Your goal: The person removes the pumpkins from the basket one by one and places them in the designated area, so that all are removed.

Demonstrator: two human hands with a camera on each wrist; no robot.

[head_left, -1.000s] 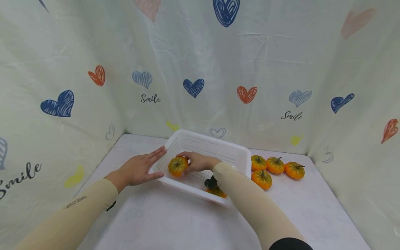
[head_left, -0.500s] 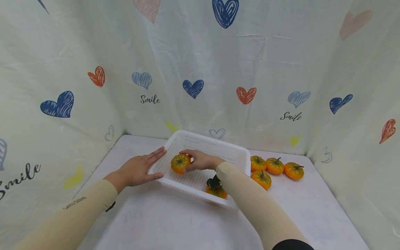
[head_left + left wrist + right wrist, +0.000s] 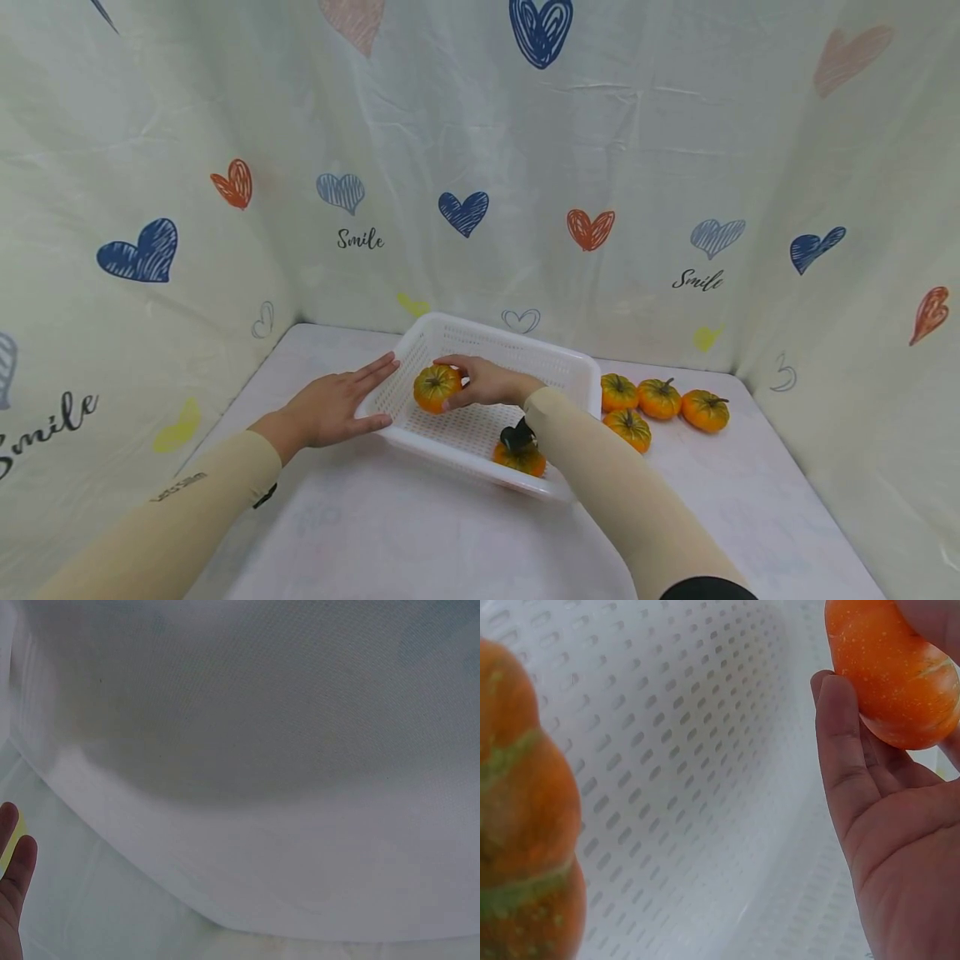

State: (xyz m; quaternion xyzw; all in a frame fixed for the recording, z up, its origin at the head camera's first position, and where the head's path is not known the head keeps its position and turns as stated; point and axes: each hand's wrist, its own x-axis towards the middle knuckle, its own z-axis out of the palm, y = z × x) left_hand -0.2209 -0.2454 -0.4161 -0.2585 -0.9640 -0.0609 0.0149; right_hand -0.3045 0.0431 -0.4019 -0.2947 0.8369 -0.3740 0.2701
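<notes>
A small orange-green pumpkin [image 3: 437, 389] is gripped by my right hand [image 3: 487, 383] inside the white perforated basket [image 3: 465, 457], toward its left end. The right wrist view shows fingers curled round the orange underside of this pumpkin [image 3: 892, 671]. A second pumpkin [image 3: 519, 460] lies in the basket's near right corner, partly hidden by the dark wrist camera; its ribbed side [image 3: 525, 802] fills the left of the right wrist view. My left hand [image 3: 337, 406] rests with straight, spread fingers on the basket's left rim. Two of its fingers [image 3: 19, 862] show at the edge of the left wrist view.
To the right of the basket, several more pumpkins [image 3: 660, 398] sit on the white table [image 3: 390, 533]. A pale curtain [image 3: 630, 133] printed with hearts surrounds the table at the back and sides.
My right hand has moved slightly right and away from me with the pumpkin in its grip. More of the second pumpkin shows now. My left hand stays on the rim.
</notes>
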